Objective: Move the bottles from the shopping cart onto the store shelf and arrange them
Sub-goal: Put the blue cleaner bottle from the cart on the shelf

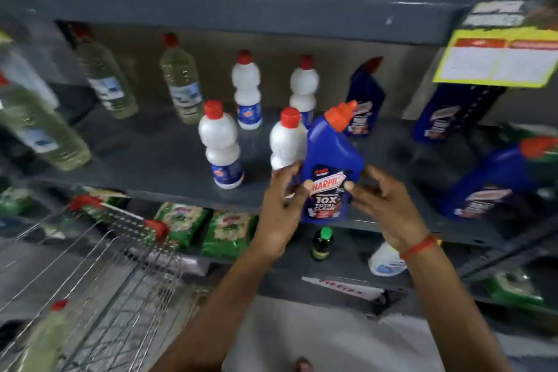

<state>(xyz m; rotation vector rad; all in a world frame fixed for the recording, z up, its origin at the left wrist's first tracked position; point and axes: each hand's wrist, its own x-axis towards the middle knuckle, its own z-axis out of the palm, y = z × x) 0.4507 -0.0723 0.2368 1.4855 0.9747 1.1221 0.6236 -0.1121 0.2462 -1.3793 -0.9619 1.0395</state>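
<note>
Both hands [329, 208] clasped round blue bottle [330, 157], its base hidden behind fingers.

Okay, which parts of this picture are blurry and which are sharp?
Head view: the blue bottle between the left hand and right hand is sharp, label readable; the clear bottles, cart and yellow sign at the edges are smeared and bowed.

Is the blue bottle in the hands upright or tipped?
Tipped: the blue bottle leans right, its red cap right of its base, held by both hands.
</note>
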